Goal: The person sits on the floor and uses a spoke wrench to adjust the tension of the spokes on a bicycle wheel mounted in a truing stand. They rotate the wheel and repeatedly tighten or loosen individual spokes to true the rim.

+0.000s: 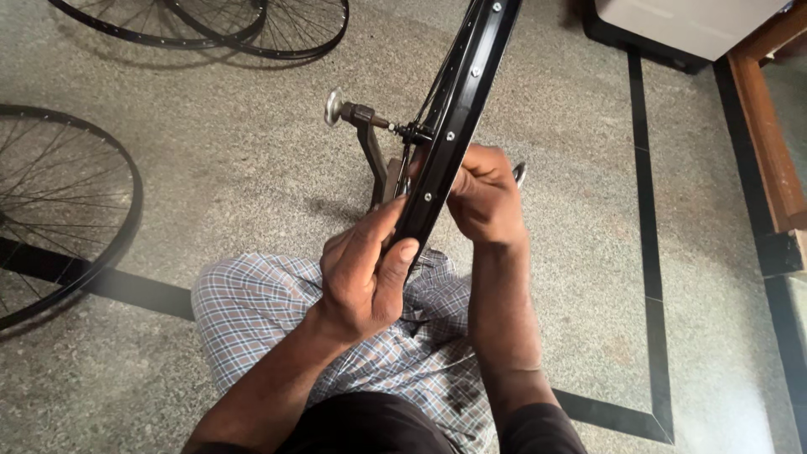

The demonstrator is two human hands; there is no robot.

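A black bicycle wheel rim (461,92) stands upright in a metal truing stand (370,143) on the floor in front of me. My left hand (366,273) grips the near edge of the rim, thumb on its inner face. My right hand (483,197) is closed against the rim's right side; whatever it holds is hidden. Thin spokes run from the rim toward the hub.
A spoked wheel (59,210) lies on the speckled floor at the left, and two more wheels (244,25) at the top. A wooden frame (769,126) and a white box (681,21) stand at the upper right. Checked cloth (277,303) covers my lap.
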